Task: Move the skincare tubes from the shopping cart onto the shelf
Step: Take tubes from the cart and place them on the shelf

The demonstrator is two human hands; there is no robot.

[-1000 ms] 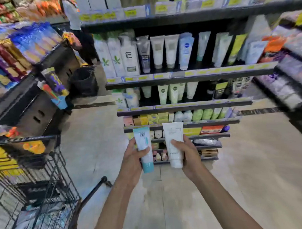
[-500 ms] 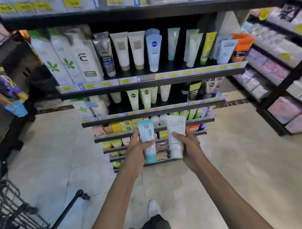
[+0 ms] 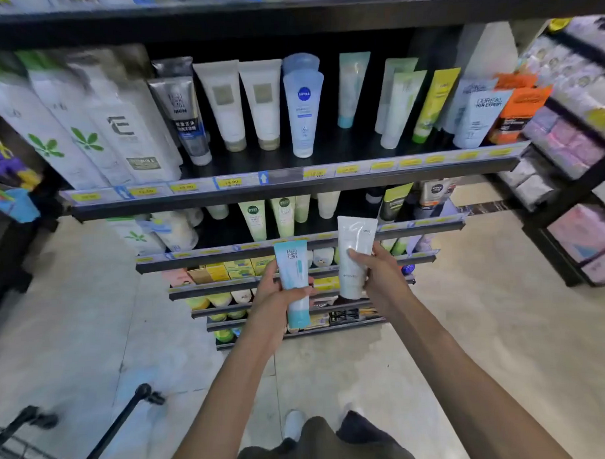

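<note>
Skincare tubes (mostly cap-down) stand along the shelf.

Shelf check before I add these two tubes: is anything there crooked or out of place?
Nothing looks spilled or damaged. The only oddity: the tubes at the right end of the shelf, like the yellow tube, lean rather than stand straight.

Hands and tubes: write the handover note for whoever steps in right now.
Left hand: shut on the blue tube, cap down.
Right hand: shut on the white tube, cap down.
Both tubes are held in the air in front of the shelf, touching none of its boards.
The cart is at the lower left, behind the hands; its contents cannot be seen.
Done: two tubes are out of the cart.
Left: stand both on the shelf, perhaps in the gap right of the Nivea tube, then check the cart for more.
</note>
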